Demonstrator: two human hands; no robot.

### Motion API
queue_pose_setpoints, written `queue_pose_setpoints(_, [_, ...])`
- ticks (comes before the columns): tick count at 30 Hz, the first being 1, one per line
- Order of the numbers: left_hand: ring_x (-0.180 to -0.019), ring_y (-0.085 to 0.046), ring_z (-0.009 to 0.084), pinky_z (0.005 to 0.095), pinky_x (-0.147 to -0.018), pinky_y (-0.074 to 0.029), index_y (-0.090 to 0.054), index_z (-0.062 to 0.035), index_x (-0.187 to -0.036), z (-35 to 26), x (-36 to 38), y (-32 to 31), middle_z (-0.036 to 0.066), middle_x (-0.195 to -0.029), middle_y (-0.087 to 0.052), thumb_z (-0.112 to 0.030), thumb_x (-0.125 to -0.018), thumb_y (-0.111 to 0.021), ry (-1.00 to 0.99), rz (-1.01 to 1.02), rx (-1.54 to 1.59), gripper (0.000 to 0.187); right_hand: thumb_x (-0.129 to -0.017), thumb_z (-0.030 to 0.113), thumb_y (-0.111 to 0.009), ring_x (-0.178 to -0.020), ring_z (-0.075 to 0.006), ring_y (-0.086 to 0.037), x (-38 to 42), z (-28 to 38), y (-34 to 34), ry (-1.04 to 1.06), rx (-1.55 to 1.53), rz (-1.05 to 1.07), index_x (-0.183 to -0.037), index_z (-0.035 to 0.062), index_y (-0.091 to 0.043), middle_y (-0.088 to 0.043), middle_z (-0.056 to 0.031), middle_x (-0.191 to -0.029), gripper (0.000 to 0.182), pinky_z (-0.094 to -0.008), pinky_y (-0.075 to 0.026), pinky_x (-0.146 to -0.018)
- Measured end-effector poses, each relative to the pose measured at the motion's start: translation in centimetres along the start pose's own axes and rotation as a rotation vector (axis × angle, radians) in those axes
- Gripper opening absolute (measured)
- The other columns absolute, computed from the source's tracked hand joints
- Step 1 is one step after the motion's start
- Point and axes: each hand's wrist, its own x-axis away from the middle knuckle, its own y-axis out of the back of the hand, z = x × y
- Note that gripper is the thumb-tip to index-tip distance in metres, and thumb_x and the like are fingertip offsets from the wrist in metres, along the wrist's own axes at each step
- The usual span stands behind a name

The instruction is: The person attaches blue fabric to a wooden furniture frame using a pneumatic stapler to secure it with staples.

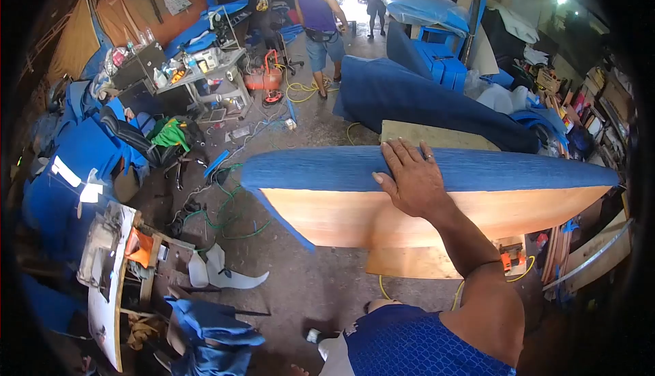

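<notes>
I have the right hand point(413, 178) palm-down on blue fabric point(505, 169), fingers slightly spread, gripping nothing; a red compressor point(262, 79) stands on the workshop floor point(310, 127).

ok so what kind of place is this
Most likely an upholstery workshop: a wooden panel is partly covered in blue fabric, more blue material lies beyond it, and what looks like a red air compressor stands on the floor.

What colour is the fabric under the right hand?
The fabric is blue with fine streaks; the head view shows it best.
</notes>
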Motion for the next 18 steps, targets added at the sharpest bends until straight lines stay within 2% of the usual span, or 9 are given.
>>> queue_pose_setpoints(2, [-0.106,-0.067,0.0416,0.0483,-0.09,-0.053,-0.067,-0.0076,-0.122,0.7,-2.8,1.7,0.022,-0.114,-0.07,-0.039,-0.098,-0.057,-0.044,-0.044,0.072,0.041,-0.105,0.053,-0.035,-0.146,-0.032,-0.038,-1.9,3.5,-1.0,-0.011,0.009,-0.032,-0.149,0.0024,-0.043,-0.046,-0.0179,-0.152,0.068,-0.0575,-0.023,-0.12])
queue_pose_setpoints(4, [-0.106,-0.067,0.0416,0.0482,-0.09,-0.053,-0.067,-0.0076,-0.122,0.8,-6.0,5.2,0.022,-0.113,-0.07,-0.039,-0.098,-0.057,-0.12,-0.093,0.129,0.041,-0.105,0.053,-0.034,-0.144,-0.0318,-0.04,-3.1,6.6,-1.6,-0.126,0.012,-0.016,-0.147,0.0034,-0.046,-0.048,-0.0176,-0.151,0.066,-0.0578,-0.024,-0.12])
queue_pose_setpoints(7, [-0.105,-0.067,0.0416,0.0481,-0.089,-0.053,-0.067,-0.0075,-0.122,-3.4,-11.4,13.7,0.022,-0.112,-0.07,-0.039,-0.097,-0.057,-0.287,-0.125,0.208,0.041,-0.105,0.052,-0.032,-0.141,-0.0321,-0.044,-5.4,9.7,-1.2,-0.312,-0.017,0.014,-0.144,0.005,-0.051,-0.051,-0.0169,-0.148,0.064,-0.0578,-0.025,-0.119])
queue_pose_setpoints(9, [-0.104,-0.067,0.0417,0.048,-0.089,-0.054,-0.067,-0.0075,-0.122,-6.3,-16.1,19.5,0.022,-0.112,-0.07,-0.038,-0.097,-0.058,-0.397,-0.069,0.217,0.041,-0.105,0.052,-0.03,-0.138,-0.0328,-0.047,-6.8,10.4,-1.1,-0.399,-0.035,0.0,-0.141,0.0058,-0.054,-0.055,-0.0164,-0.144,0.063,-0.0576,-0.026,-0.118])
queue_pose_setpoints(11, [-0.101,-0.067,0.0418,0.0473,-0.085,-0.054,-0.066,-0.0066,-0.121,-8.8,-22.2,24.5,0.022,-0.107,-0.071,-0.037,-0.096,-0.059,-0.462,0.069,0.196,0.04,-0.106,0.051,-0.029,-0.135,-0.0336,-0.05,-7.2,10.8,-1.8,-0.439,-0.055,-0.052,-0.138,0.0062,-0.057,-0.058,-0.0158,-0.14,0.062,-0.0574,-0.027,-0.117])
queue_pose_setpoints(13, [-0.101,-0.067,0.0421,0.0462,-0.086,-0.054,-0.065,-0.0041,-0.121,-11.3,-27.5,29.5,0.023,-0.107,-0.07,-0.036,-0.096,-0.059,-0.611,0.087,0.097,0.041,-0.106,0.05,-0.029,-0.133,-0.0338,-0.051,-7.5,11.1,-1.8,-0.434,-0.028,-0.051,-0.135,0.0062,-0.059,-0.06,-0.0152,-0.137,0.061,-0.057,-0.029,-0.115])
queue_pose_setpoints(16, [-0.095,-0.068,0.0423,0.0475,-0.08,-0.054,-0.066,-0.0046,-0.116,-11.6,-35.7,32.7,0.022,-0.102,-0.071,-0.034,-0.095,-0.061,-0.519,0.059,0.032,0.037,-0.105,0.047,-0.031,-0.125,-0.0347,-0.056,-8.1,11.6,-2.2,-0.411,-0.029,-0.129,-0.125,0.0059,-0.065,-0.064,-0.0151,-0.13,0.057,-0.0546,-0.033,-0.11])
queue_pose_setpoints(18, [-0.093,-0.068,0.0425,0.0485,-0.077,-0.054,-0.066,-0.0075,-0.116,-3.2,-47.6,26.2,0.021,-0.101,-0.071,-0.035,-0.094,-0.061,-0.908,-0.254,-0.133,0.036,-0.105,0.045,-0.032,-0.123,-0.0352,-0.058,-8.4,11.8,-2.0,-0.402,-0.031,-0.137,-0.122,0.0058,-0.066,-0.065,-0.0153,-0.128,0.055,-0.0533,-0.034,-0.11])
